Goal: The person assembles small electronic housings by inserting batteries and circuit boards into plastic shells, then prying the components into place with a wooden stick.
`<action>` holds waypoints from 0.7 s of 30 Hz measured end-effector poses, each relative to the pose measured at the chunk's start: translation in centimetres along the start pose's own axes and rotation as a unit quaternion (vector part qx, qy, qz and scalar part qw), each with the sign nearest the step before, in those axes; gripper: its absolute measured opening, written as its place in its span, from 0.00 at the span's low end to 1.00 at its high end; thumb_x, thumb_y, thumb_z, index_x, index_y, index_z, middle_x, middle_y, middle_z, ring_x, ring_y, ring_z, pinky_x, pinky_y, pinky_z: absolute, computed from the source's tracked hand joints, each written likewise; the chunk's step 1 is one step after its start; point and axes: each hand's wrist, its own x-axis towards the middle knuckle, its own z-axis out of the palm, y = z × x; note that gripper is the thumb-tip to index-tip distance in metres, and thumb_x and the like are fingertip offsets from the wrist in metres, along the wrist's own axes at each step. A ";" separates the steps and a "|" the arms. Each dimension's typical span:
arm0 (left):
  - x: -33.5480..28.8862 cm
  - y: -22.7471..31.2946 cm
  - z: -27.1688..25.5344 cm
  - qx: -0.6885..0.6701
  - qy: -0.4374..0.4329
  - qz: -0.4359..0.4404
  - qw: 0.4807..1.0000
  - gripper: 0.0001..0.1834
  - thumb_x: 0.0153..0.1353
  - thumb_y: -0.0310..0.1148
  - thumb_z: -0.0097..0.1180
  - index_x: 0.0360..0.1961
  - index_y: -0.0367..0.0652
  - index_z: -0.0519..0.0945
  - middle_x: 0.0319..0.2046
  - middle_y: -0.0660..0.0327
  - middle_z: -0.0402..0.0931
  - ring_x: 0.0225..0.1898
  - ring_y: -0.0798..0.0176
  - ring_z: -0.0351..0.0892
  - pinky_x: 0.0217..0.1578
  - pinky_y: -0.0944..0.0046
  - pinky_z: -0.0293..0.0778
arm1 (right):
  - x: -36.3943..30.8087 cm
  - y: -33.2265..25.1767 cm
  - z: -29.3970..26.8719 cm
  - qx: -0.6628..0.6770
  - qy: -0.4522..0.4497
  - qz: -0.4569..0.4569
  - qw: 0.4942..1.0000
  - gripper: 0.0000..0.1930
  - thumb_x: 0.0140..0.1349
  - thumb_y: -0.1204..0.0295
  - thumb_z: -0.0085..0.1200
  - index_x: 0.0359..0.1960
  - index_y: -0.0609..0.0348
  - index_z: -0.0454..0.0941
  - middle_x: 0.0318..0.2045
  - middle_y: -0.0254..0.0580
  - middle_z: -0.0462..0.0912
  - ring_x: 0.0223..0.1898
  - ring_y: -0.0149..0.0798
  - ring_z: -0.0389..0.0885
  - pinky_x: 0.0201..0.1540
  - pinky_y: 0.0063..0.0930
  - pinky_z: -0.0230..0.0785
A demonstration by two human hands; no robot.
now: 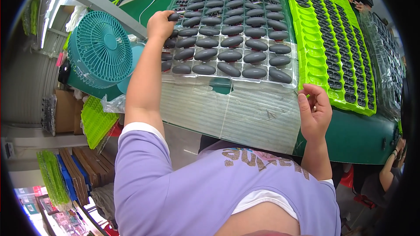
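Note:
A clear plastic tray in front of me carries rows of glossy dark grey oval casings. At its far left edge my left hand is closed on one grey oval casing, with its fingertips partly hidden. My right hand hovers by the tray's near right corner, fingers loosely curled and thumb apart. A small pale spot shows among its fingers, too small to name. Just beyond that hand lies a bright green tray of small black parts, with several hollows along its left column bare.
A teal fan stands left, beside my left forearm. A grey metal post slants over the table's far left. More clear trays are stacked at the right. Another person's hands are at the far right, and another person's arm is lower right.

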 end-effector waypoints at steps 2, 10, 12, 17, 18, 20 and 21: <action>0.7 -0.1 0.8 0.040 -0.052 0.011 0.998 0.19 0.49 0.29 0.59 0.44 0.57 0.86 0.41 0.55 0.82 0.45 0.49 0.81 0.46 0.52 0.76 | 0.3 0.0 -0.3 -0.002 0.010 0.001 1.000 0.12 0.60 0.78 0.60 0.45 0.62 0.77 0.33 0.30 0.80 0.23 0.18 0.63 0.24 0.13 0.55; 2.4 -2.6 3.5 0.065 -0.208 0.039 0.975 0.27 0.54 0.33 0.48 0.57 0.42 0.78 0.57 0.47 0.74 0.60 0.48 0.72 0.62 0.56 0.65 | 0.8 -0.4 -2.5 -0.066 0.024 0.012 0.997 0.11 0.58 0.76 0.62 0.42 0.61 0.79 0.30 0.33 0.80 0.23 0.23 0.68 0.25 0.19 0.62; 3.0 -4.5 5.3 0.064 -0.212 0.045 0.974 0.28 0.56 0.34 0.47 0.60 0.39 0.75 0.62 0.46 0.69 0.65 0.49 0.66 0.65 0.58 0.60 | 0.8 -0.8 -3.7 -0.060 0.031 0.029 0.997 0.10 0.58 0.76 0.62 0.42 0.62 0.79 0.31 0.33 0.81 0.24 0.23 0.69 0.25 0.19 0.62; 2.3 -9.7 7.6 -0.090 -0.174 0.009 0.981 0.34 0.66 0.46 0.44 0.68 0.37 0.64 0.71 0.43 0.51 0.75 0.49 0.43 0.72 0.60 0.43 | 3.1 -0.2 -8.6 -0.128 0.129 0.027 0.983 0.04 0.61 0.75 0.60 0.35 0.61 0.81 0.28 0.30 0.81 0.27 0.21 0.73 0.29 0.17 0.66; 2.2 -9.1 7.1 -0.145 -0.161 -0.016 0.976 0.33 0.66 0.48 0.48 0.65 0.36 0.68 0.69 0.41 0.57 0.72 0.48 0.52 0.70 0.58 0.49 | 4.0 0.1 -10.1 -0.147 0.164 0.034 0.975 0.04 0.61 0.76 0.59 0.35 0.62 0.81 0.27 0.28 0.81 0.27 0.20 0.72 0.29 0.16 0.65; 1.3 -3.8 4.8 -0.085 -0.127 0.017 0.988 0.30 0.66 0.46 0.49 0.62 0.35 0.71 0.66 0.41 0.61 0.70 0.47 0.57 0.68 0.58 0.53 | 5.5 1.4 -14.0 -0.222 0.142 0.059 0.963 0.07 0.60 0.69 0.60 0.36 0.59 0.82 0.27 0.34 0.82 0.27 0.28 0.77 0.32 0.24 0.69; 0.3 -1.0 3.2 -0.015 -0.082 0.039 0.996 0.27 0.66 0.43 0.51 0.60 0.35 0.73 0.64 0.41 0.65 0.68 0.47 0.62 0.67 0.58 0.57 | 6.3 2.2 -15.3 -0.301 0.111 0.078 0.944 0.08 0.60 0.67 0.60 0.36 0.57 0.83 0.28 0.37 0.83 0.28 0.34 0.79 0.34 0.28 0.71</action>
